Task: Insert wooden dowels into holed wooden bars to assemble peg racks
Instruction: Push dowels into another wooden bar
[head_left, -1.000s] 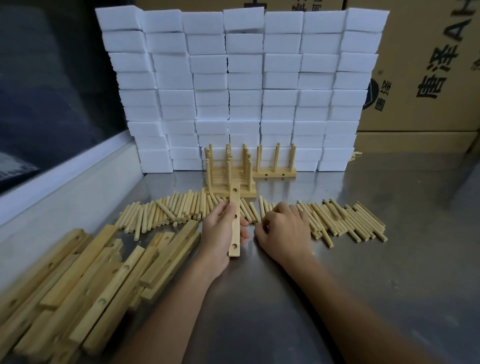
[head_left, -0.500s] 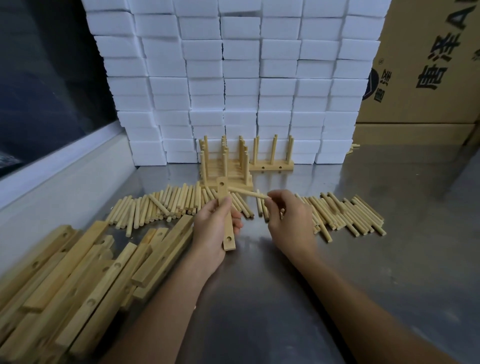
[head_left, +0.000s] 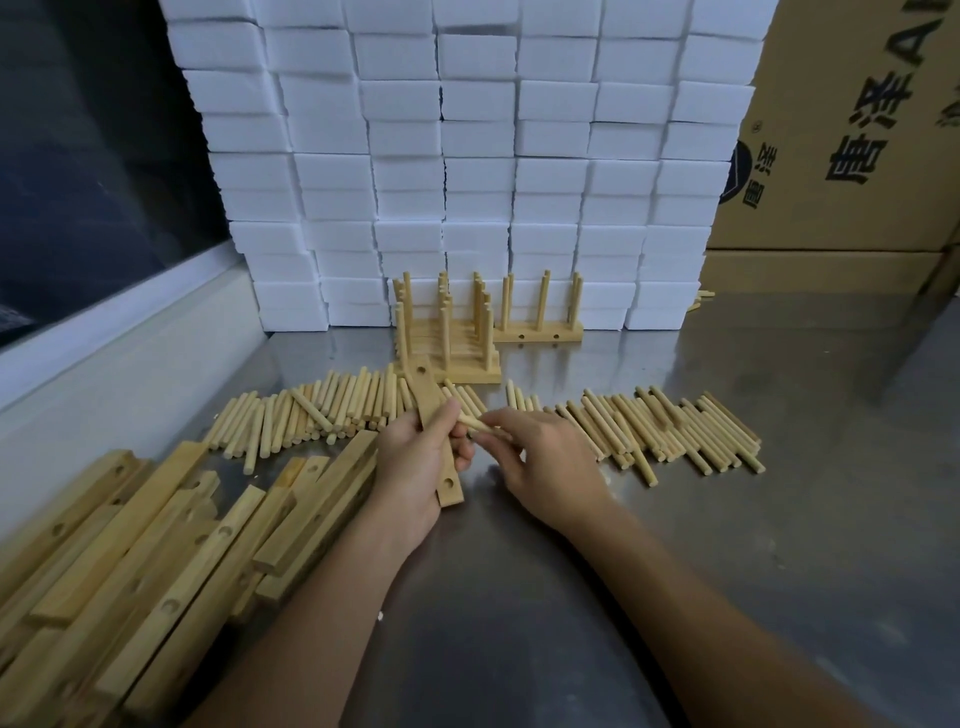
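Note:
My left hand (head_left: 415, 467) grips a holed wooden bar (head_left: 429, 395) above the steel table, its long axis pointing away from me, with open holes at its far and near ends. My right hand (head_left: 540, 457) pinches a short wooden dowel (head_left: 475, 422) whose free end points at the middle of the bar, beside my left fingers. Whether the dowel tip is inside a hole is hidden by the fingers. Loose dowels (head_left: 660, 431) lie in a long row across the table behind my hands. Finished peg racks (head_left: 457, 338) stand behind that row.
A heap of holed bars (head_left: 130, 551) covers the table's left front. A wall of white foam blocks (head_left: 467, 156) closes the back, with cardboard boxes (head_left: 857, 130) at the right. A white ledge (head_left: 119, 338) and dark window line the left. Bare steel table (head_left: 779, 545) lies at the right front.
My right hand picked a dowel from the row and brought it left and down to the bar. My left hand lifted the bar slightly and tilted it.

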